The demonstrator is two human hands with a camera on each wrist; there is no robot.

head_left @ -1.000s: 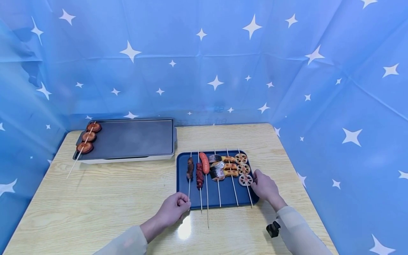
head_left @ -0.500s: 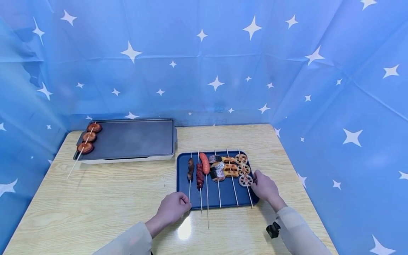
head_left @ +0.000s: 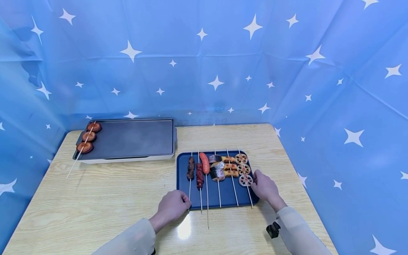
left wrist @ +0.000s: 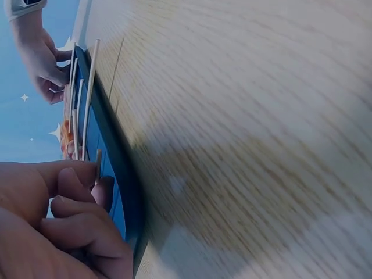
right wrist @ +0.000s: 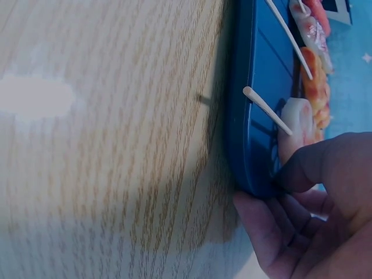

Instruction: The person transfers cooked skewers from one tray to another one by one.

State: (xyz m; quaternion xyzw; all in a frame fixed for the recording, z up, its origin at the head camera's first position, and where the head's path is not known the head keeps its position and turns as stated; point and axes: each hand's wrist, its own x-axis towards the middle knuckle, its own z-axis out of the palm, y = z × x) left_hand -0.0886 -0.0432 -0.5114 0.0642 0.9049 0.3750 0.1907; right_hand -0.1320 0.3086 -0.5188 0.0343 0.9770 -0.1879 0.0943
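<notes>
My left hand (head_left: 174, 205) pinches the stick end of a dark brown meat skewer (head_left: 191, 168) at the tray's front left corner. In the left wrist view, the stick tip (left wrist: 99, 158) pokes out between thumb and finger. The skewer lies on a dark blue rectangular tray (head_left: 182, 184). At the tray's right side, my right hand (head_left: 265, 186) grips the rim, thumb on the inside and fingers outside, seen in the right wrist view. Beside that hand lies a lotus root skewer (head_left: 243, 169). Between are a red meat skewer (head_left: 199, 176), a sausage skewer (head_left: 204, 163), a fish skewer (head_left: 217, 170) and a yellow browned skewer (head_left: 230, 167).
A dark flat griddle (head_left: 135, 138) with a white base stands at the back left. A mushroom-like skewer (head_left: 89, 136) lies along its left edge, its stick hanging over the front. The wooden table (head_left: 111, 198) meets a blue star-patterned curtain (head_left: 178, 78) behind.
The dark meat skewer has rolled slightly, showing a different side, and its meat sits a touch further right. My left hand has turned and shifted slightly right. The right hand stays still.
</notes>
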